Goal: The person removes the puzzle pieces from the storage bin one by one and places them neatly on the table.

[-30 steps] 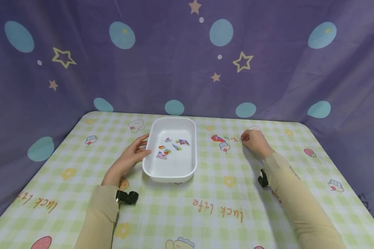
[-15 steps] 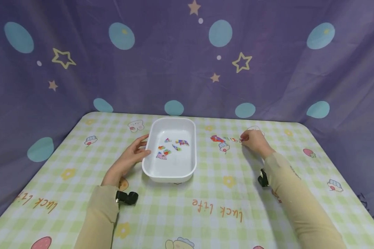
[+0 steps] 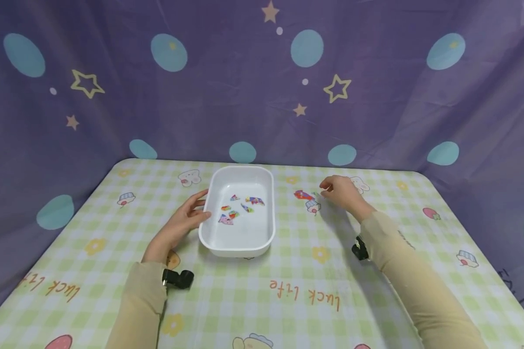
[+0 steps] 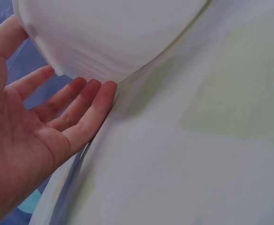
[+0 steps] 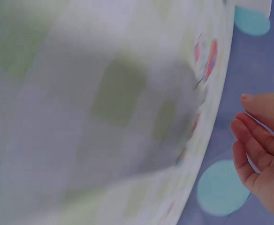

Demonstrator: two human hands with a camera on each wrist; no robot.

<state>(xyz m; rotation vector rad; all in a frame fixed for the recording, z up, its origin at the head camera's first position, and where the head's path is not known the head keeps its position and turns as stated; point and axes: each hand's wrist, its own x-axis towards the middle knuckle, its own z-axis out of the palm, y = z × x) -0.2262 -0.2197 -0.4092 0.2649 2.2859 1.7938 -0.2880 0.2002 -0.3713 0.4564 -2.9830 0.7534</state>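
Against the left side of a white plastic box (image 3: 237, 241) rests my left hand (image 3: 181, 220). In the left wrist view its thumb hooks the box rim and its fingertips touch the outer wall below. Several small, flat, colourful cut-out pieces (image 3: 226, 219) lie inside the box. On the table to the right, a larger red piece (image 3: 303, 195) and a small greenish piece (image 3: 316, 194) show in the head view. Raised just right of them is my right hand (image 3: 341, 192), fingers loosely bent and nothing visible between them. In the right wrist view, several small pieces (image 5: 194, 125) lie in a row on the cloth.
A green-and-white checked tablecloth (image 3: 297, 271) with printed cakes, flowers and lettering covers the table. Its far edge meets a purple curtain (image 3: 227, 97) with blue ovals and stars. Dark wrist cameras are strapped near both cuffs.
My right hand has lifted from the right end of the row of pieces and shifted left toward the red piece. The left hand and the box stay where they were.
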